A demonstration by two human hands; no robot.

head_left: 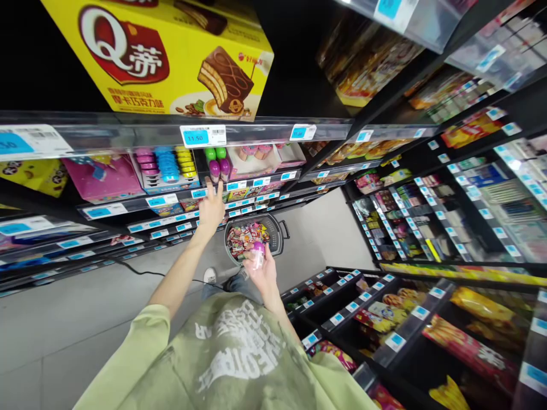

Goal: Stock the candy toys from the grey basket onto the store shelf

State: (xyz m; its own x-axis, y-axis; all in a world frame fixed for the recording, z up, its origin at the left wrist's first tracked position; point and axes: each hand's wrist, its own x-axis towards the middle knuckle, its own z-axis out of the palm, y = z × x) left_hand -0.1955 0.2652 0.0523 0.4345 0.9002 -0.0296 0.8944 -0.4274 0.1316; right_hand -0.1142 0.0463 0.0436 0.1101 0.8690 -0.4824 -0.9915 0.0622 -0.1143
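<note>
My left hand (211,209) reaches up to the shelf edge, index and middle fingers stretched out at the small purple-topped containers (219,169). The fingertips are at the containers or touching them; I cannot tell which. It holds nothing. Green-topped ones (215,153) stand behind them. My right hand (264,270) is closed around a small clear container with a purple cap (258,254), held in front of my body. Below it, a grey shopping basket (277,228) on the floor is filled with small wrapped sweets (245,236).
A yellow snack box (171,62) stands on the shelf above. Stacked pink, blue and yellow containers (166,163) sit left of my left hand. Price tags (203,135) line the shelf edges. More snack shelves (397,319) rise at right. A dark cable (141,270) crosses the view at left.
</note>
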